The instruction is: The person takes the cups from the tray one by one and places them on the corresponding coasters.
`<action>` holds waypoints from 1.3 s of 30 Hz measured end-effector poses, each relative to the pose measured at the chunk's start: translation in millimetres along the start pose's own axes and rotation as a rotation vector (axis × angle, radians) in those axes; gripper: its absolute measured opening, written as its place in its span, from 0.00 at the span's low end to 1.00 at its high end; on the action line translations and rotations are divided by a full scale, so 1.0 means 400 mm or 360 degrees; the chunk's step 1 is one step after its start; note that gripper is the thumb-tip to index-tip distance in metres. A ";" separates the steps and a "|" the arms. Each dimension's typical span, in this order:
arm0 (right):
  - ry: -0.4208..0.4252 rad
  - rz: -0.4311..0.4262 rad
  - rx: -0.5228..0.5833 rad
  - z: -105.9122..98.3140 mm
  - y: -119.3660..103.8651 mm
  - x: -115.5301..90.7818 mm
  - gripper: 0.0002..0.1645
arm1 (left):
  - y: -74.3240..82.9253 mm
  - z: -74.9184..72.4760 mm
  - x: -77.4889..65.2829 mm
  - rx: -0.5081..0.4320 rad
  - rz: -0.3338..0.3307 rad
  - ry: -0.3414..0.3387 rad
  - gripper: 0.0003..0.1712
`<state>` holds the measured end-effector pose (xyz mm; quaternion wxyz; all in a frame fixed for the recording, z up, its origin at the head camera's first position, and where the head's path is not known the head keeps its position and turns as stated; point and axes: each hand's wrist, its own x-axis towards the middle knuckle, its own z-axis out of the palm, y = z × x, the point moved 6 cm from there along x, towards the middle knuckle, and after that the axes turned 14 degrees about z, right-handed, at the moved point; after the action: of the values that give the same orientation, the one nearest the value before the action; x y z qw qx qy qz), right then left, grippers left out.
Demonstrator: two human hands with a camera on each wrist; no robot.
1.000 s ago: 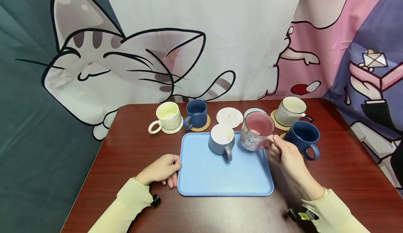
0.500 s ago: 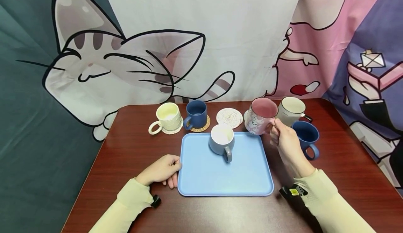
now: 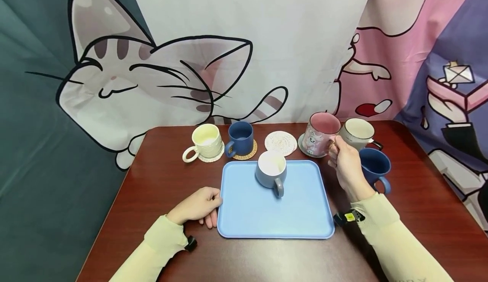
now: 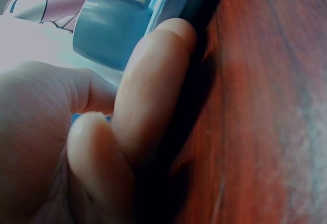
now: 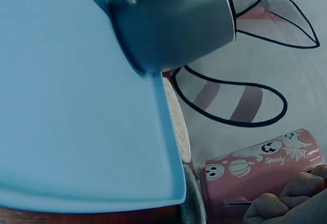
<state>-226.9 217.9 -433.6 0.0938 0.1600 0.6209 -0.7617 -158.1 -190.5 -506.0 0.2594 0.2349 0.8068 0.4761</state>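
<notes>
My right hand grips the handle of a pink mug printed with white ghosts and pumpkins. The mug stands upright over a pale blue-grey coaster behind the tray's back right corner; in the right wrist view curled fingers lie along the mug. At the left edge of a light blue tray, my left hand holds the rim, thumb and curled fingers about it. A grey mug with a white inside sits near the tray's back edge, its handle toward me.
Behind the tray stand a pale yellow mug and a blue mug on coasters, beside a bare white coaster. To the right are a cream mug and another blue mug, close to the right hand. A printed curtain hangs behind.
The right hand has carried the pink mug back and slightly right, from over the tray's back right corner onto the blue-grey coaster. The left hand has stayed at the tray's edge.
</notes>
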 end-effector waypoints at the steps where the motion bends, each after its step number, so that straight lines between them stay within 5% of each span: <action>1: 0.0001 -0.0005 0.0010 -0.001 -0.003 0.006 0.32 | 0.002 -0.002 0.002 0.0001 0.0002 0.0001 0.17; 17: 0.0054 0.0065 0.0104 -0.016 -0.007 0.081 0.26 | 0.005 0.001 0.010 -0.0015 -0.0009 -0.0013 0.17; 30: 0.0029 0.0014 0.0079 -0.022 0.002 0.080 0.31 | 0.004 0.000 0.009 -0.0033 -0.0001 -0.0014 0.16; 39: 0.0141 -0.0026 -0.0083 -0.030 0.021 0.080 0.31 | -0.003 -0.003 0.004 -0.0023 -0.0008 -0.0010 0.17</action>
<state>-252.2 229.7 -454.8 0.0642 0.1860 0.6453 -0.7382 -160.1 -190.8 -506.9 0.2648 0.2326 0.8030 0.4805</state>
